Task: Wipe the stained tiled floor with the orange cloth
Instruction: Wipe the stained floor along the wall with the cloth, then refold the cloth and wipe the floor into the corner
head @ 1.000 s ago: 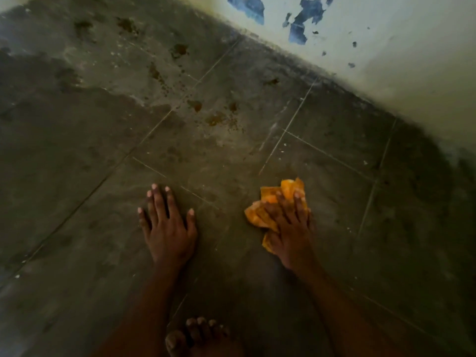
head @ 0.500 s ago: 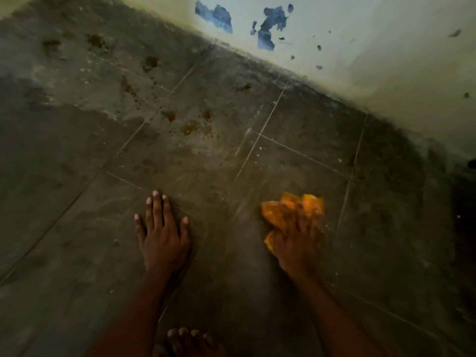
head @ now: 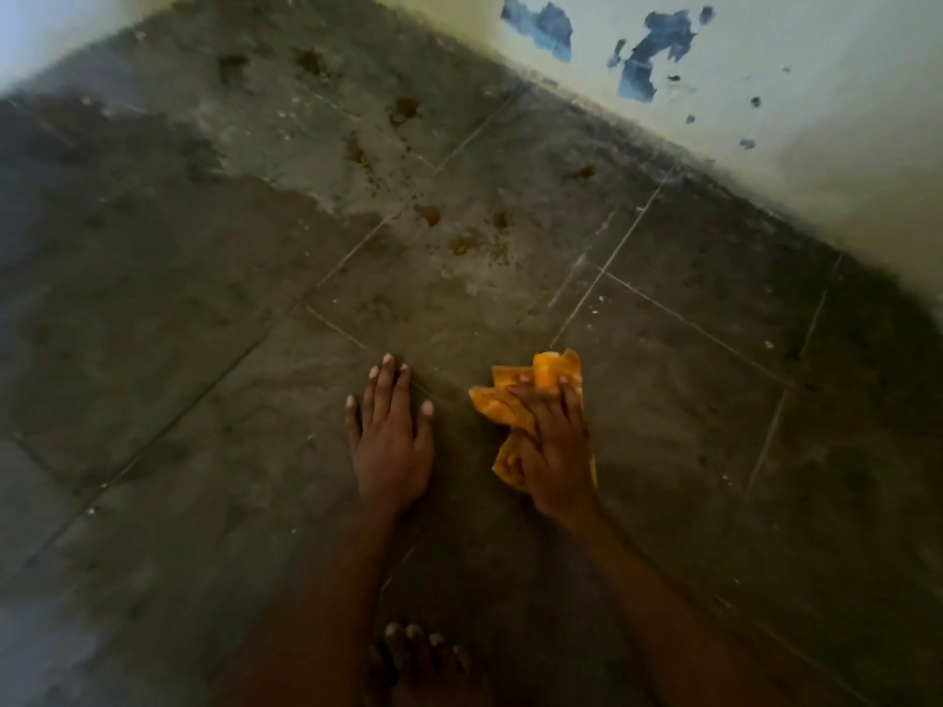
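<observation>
**tilefan:** So where's the orange cloth (head: pixel 530 395) sitting right now?

**mopguy:** Under the person's right hand (head: pixel 553 451), pressed flat on the tiled floor (head: pixel 714 380), fingers (head: pixel 570 400) laid close together over it, not pinching. The cloth's bunched, with its long axis running near-to-far and the far end poking out past the fingertips.

**tilefan:** And the other hand?

**mopguy:** The left hand (head: pixel 390 446) is just to the left of the cloth, palm down on bare tile, fingers slightly spread, holding nothing. It looks like a prop for balance.

**tilefan:** Where's the dirt from there?

**mopguy:** The brown stains (head: pixel 474 237) lie farther out and a bit left of the cloth, toward the wall (head: pixel 816 119). The right hand's nearer, so I'd guess the next push goes far-left. No containers in view. There's a bare foot (head: pixel 423 655) at the near edge.
</observation>
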Demonstrator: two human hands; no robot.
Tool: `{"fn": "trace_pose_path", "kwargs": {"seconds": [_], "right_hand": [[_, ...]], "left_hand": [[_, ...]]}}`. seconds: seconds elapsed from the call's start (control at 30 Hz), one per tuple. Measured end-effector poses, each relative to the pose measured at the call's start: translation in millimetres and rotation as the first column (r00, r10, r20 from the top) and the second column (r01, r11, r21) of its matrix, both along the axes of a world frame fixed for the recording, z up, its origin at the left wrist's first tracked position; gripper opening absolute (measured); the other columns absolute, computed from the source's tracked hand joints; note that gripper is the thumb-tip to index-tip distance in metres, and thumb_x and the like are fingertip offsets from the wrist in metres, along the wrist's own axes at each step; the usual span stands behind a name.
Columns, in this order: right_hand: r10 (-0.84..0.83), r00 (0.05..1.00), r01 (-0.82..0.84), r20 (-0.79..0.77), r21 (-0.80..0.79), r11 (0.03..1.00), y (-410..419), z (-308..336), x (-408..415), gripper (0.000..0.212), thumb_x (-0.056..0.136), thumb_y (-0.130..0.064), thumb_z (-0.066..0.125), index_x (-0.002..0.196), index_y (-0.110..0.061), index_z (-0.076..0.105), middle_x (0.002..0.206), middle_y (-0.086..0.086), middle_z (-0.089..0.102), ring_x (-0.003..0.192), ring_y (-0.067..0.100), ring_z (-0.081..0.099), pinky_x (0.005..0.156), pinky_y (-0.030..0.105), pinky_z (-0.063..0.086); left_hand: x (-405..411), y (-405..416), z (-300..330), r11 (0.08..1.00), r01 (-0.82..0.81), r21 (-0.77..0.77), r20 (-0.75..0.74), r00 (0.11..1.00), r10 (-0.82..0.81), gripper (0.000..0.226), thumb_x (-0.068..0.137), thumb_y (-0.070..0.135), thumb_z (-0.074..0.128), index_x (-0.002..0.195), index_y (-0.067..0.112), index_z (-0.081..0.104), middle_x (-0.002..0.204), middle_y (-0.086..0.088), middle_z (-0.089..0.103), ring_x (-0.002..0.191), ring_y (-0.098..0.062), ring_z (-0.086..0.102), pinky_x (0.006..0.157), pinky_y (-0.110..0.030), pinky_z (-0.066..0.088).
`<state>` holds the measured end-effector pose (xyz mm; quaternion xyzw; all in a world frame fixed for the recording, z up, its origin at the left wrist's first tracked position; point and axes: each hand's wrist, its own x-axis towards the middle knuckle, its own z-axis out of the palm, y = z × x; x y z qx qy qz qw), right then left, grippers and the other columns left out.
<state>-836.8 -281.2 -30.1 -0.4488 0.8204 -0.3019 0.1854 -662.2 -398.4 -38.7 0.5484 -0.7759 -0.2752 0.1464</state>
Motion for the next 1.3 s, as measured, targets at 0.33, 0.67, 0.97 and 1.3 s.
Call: {"fn": "trace_pose_path", "kwargs": {"seconds": [0.33,0.67,0.97,1.3], "right_hand": [[-0.079,0.3,0.499,0.951,-0.086,0.862,-96,65,32,0.038,0.091,-0.043,0.059,0.109,-0.014,0.076,0.104,0.005,0.078,0.101,0.022,0.072,0.094,0.039,0.057],[0.079,-0.054,0.483,0.995,-0.043,0.874,-112,88,61,0.069,0.084,-0.066,0.053,0.123,-0.011,0.068,0.106,0.015,0.076,0.099,0.029,0.072,0.093,0.048,0.054],[0.196,-0.144,0.521,0.97,-0.094,0.848,-95,74,64,0.068,0.088,-0.057,0.057,0.145,-0.019,0.057,0.14,0.018,0.065,0.134,0.046,0.054,0.11,0.064,0.042],[-0.056,0.245,0.301,0.968,-0.021,0.953,-103,82,17,0.106,0.041,-0.08,0.085,0.129,-0.026,0.065,0.125,0.012,0.073,0.116,0.035,0.07,0.095,0.058,0.056]], "left_hand": [[-20,-12,65,0.851,0.07,0.521,-0.645,0.686,0.338,0.043,0.086,0.052,0.065,0.095,0.013,0.08,0.09,-0.011,0.08,0.086,-0.022,0.073,0.081,-0.036,0.056],[6,-15,108,0.939,0.146,0.311,-0.681,0.723,0.113,0.055,0.064,0.048,0.089,0.107,0.016,0.079,0.109,-0.001,0.073,0.103,-0.015,0.074,0.083,-0.031,0.063],[11,-27,117,0.913,-0.217,0.345,-0.763,0.502,0.408,0.024,0.107,0.036,0.051,0.092,0.017,0.052,0.078,0.006,0.049,0.067,-0.001,0.047,0.055,-0.021,0.041],[5,-81,167,0.901,-0.011,0.434,-0.857,0.302,0.417,0.027,0.104,0.037,0.059,0.107,0.01,0.06,0.106,-0.018,0.065,0.1,-0.028,0.065,0.089,-0.051,0.058]]}}
